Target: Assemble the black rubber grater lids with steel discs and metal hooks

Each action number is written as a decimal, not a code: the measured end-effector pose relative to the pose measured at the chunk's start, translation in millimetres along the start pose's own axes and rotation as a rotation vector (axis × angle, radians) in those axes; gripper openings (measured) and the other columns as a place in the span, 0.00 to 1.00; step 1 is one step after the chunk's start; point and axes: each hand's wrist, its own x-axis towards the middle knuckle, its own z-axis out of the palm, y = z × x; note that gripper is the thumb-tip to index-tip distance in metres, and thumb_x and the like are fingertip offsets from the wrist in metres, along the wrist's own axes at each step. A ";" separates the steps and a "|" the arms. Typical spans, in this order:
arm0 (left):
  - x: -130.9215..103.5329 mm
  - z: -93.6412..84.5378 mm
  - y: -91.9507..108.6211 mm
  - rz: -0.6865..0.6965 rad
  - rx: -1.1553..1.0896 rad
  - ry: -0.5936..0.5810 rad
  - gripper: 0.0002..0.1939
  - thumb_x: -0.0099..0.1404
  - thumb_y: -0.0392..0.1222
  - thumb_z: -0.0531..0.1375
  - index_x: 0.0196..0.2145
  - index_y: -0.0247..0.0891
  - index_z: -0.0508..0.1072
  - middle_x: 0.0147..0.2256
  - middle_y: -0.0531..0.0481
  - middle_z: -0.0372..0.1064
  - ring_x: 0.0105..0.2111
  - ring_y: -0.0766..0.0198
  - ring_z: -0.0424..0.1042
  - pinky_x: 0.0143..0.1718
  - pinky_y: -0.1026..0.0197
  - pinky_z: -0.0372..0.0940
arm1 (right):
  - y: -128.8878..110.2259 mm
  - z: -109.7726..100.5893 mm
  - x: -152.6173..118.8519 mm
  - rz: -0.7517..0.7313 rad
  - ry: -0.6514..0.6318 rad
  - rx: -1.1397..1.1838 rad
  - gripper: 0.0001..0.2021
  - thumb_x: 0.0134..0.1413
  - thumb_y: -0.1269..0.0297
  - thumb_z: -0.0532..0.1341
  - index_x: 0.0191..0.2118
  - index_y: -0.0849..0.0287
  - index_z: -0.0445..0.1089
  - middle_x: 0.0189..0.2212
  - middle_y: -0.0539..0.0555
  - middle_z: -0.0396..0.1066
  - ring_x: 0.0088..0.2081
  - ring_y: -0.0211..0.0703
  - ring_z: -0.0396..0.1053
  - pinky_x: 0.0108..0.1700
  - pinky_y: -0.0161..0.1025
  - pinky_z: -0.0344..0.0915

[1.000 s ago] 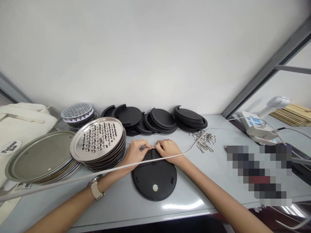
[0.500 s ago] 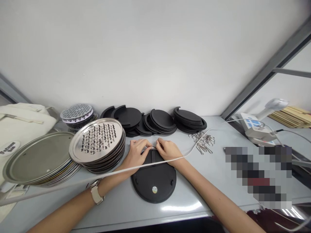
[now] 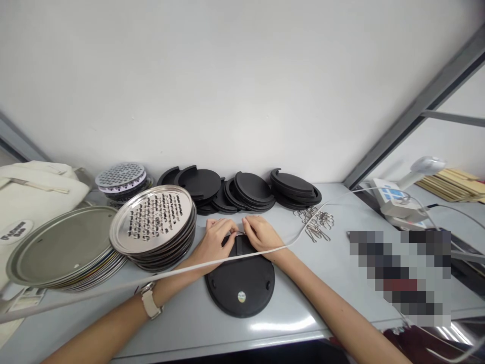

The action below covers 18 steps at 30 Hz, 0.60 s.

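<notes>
A round black plastic base [image 3: 250, 280] lies on the table before me, with a round sticker low on its face and a narrow strap-like bar near its far edge. At that far edge shows a small metal wire clip [image 3: 240, 233], partly covered by fingers. From the left, my left hand [image 3: 216, 244] closes its thumb and fingertips on the clip. My right hand [image 3: 262, 235] has its fingers bent together at the clip's other side and rests against the base's rim. Beyond the right hand lies a pile of similar wire clips [image 3: 317, 220].
Stacked metal grater discs [image 3: 151, 242], large round trays [image 3: 71, 247] and perforated discs [image 3: 121, 174] stand left. More black bases [image 3: 253, 187] line the wall. A white cable [image 3: 182, 269] crosses above my forearms. A pixelated patch [image 3: 397, 273] hides part of the right side.
My left fingers have lifted and shifted slightly at the far edge, and more of the wire clip shows between the hands. The base stays in place.
</notes>
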 end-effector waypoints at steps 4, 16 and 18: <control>0.0 -0.1 -0.1 -0.001 0.008 0.002 0.06 0.64 0.31 0.51 0.33 0.38 0.65 0.32 0.53 0.68 0.36 0.64 0.67 0.44 0.58 0.54 | 1.3 1.9 0.4 -0.013 0.000 0.029 0.17 0.65 0.65 0.43 0.26 0.58 0.60 0.24 0.51 0.64 0.29 0.39 0.62 0.37 0.35 0.55; -0.2 0.0 -0.9 -0.007 0.018 -0.010 0.05 0.65 0.33 0.51 0.33 0.38 0.65 0.33 0.52 0.68 0.37 0.63 0.67 0.45 0.57 0.54 | -3.2 -2.9 0.1 -0.056 -0.004 0.075 0.14 0.64 0.65 0.45 0.28 0.57 0.59 0.25 0.50 0.61 0.30 0.39 0.59 0.37 0.36 0.56; -0.2 -0.2 -0.9 -0.002 0.019 -0.013 0.05 0.66 0.33 0.51 0.33 0.38 0.65 0.33 0.52 0.68 0.38 0.63 0.66 0.45 0.57 0.54 | -3.3 -3.1 0.0 -0.079 -0.009 0.075 0.14 0.65 0.66 0.45 0.28 0.57 0.60 0.25 0.50 0.61 0.31 0.40 0.59 0.39 0.36 0.57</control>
